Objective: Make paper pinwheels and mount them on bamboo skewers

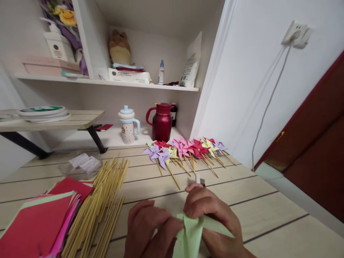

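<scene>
Near the table's front edge, a light green sheet of paper [191,234] is bent and partly folded between my two hands. My left hand [153,229] pinches its left side, thumb against the paper. From the right, my right hand [215,215] presses the folded paper with curled fingers, and a green flap sticks out past the palm. The paper's lower part runs out of the frame. Just beyond my right fingertips lies a small white and grey object [199,180], partly hidden. Farther back rests a group of finished paper pinwheels [182,147] on sticks, in purple, pink, red and yellow.
Coloured paper sheets [37,222] are stacked at the left, beside a pile of wooden sticks [94,204]. Behind them sits a clear container [80,165]. A red jug [162,123] and a speckled cup [128,127] stand at the back, below a shelf [134,85].
</scene>
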### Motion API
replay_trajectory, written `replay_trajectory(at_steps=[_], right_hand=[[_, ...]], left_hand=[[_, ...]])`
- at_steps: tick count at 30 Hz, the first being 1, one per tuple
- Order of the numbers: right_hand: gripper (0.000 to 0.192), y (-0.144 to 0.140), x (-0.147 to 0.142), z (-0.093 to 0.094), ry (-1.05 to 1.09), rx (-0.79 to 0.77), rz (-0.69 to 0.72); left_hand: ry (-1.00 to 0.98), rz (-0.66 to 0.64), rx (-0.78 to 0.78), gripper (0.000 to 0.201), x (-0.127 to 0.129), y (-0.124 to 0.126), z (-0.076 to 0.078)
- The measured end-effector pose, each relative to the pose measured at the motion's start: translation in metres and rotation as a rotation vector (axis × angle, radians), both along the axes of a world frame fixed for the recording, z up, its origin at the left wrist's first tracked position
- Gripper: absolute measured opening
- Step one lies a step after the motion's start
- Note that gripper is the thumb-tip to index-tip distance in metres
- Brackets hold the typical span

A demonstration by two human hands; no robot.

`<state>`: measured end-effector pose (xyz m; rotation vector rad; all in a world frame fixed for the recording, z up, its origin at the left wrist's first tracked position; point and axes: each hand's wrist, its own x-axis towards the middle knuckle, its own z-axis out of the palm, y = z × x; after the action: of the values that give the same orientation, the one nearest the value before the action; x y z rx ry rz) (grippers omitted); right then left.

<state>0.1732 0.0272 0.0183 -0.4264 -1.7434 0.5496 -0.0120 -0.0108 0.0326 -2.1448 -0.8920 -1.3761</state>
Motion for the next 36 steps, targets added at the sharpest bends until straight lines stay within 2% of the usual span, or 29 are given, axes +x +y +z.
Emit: replay_trajectory(at_steps=[8, 12, 18, 21, 23, 25, 26, 28, 30, 33, 36], right_hand=[[0.008, -0.001, 0.004, 0.003, -0.067, 0.041, 0.011], [0.011, -0.002, 0.003, 0.004, -0.083, 0.050, 0.000], [0.014, -0.005, 0.005, 0.005, -0.151, 0.060, 0.013], [0.013, -0.005, 0.002, 0.003, -0.130, 0.047, 0.002], [0.011, -0.004, -0.003, -0.001, -0.046, 0.001, -0.029], [0.008, -0.001, -0.008, -0.005, 0.050, -0.146, -0.059], [0.008, 0.001, -0.011, -0.007, 0.082, -0.270, -0.063], [0.013, 0.005, -0.016, -0.011, 0.117, -0.559, -0.037], [0.021, 0.008, -0.020, -0.013, 0.152, -0.783, 0.022], [0.027, 0.011, -0.023, -0.015, 0.242, -0.878, 0.089], [0.029, 0.012, -0.024, -0.016, 0.288, -0.877, 0.125]], left_hand=[[-0.062, 0.023, -0.002, 0.014, 0.009, -0.002, -0.003], [-0.208, 0.057, 0.045, 0.019, 0.016, -0.002, -0.005], [-0.070, 0.020, -0.036, 0.014, 0.009, -0.007, -0.004], [-0.168, 0.011, -0.102, 0.017, 0.006, -0.007, -0.009], [-0.277, 0.004, -0.185, 0.021, 0.007, -0.003, -0.016], [-0.321, -0.010, -0.315, 0.014, 0.008, 0.002, -0.023], [-0.409, 0.007, -0.402, 0.012, 0.009, 0.005, -0.025], [-0.619, 0.007, -0.677, 0.010, 0.012, 0.010, -0.028], [-0.831, -0.040, -0.941, 0.016, 0.015, 0.014, -0.028], [-1.096, -0.158, -1.149, 0.022, 0.021, 0.016, -0.028], [-1.282, -0.246, -1.201, 0.024, 0.025, 0.018, -0.030]])
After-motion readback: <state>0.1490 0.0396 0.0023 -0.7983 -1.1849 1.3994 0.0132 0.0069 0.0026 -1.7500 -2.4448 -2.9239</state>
